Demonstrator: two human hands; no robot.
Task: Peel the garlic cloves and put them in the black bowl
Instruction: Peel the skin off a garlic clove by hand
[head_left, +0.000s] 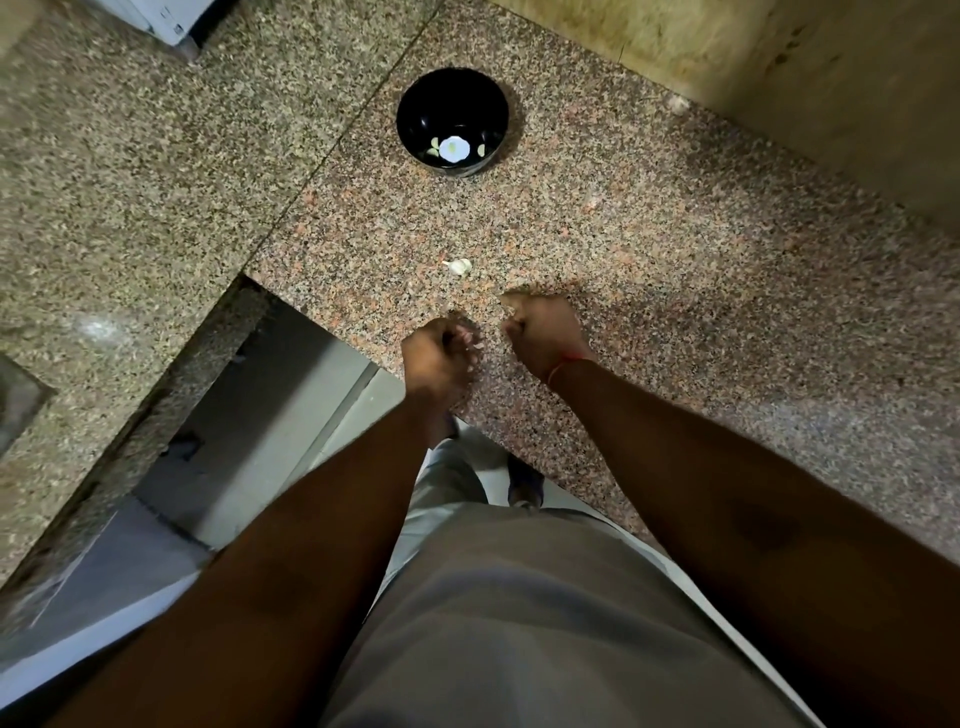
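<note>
Countertop (649, 249) speckled polished granite; black bowl (415, 111) glossy; garlic clove (460, 266) papery-skinned.

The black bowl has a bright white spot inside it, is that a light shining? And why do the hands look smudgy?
In the head view, the spot in the black bowl looks like glare from a lamp above, though that's a guess; both the left hand and right hand are motion-blurred; the wide lens bends the counter edges.

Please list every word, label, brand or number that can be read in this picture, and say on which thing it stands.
None: no readable text shows.
The black bowl bears only a white flower pattern inside, no letters.
The counter, the garlic clove and both hands carry no writing.
</note>
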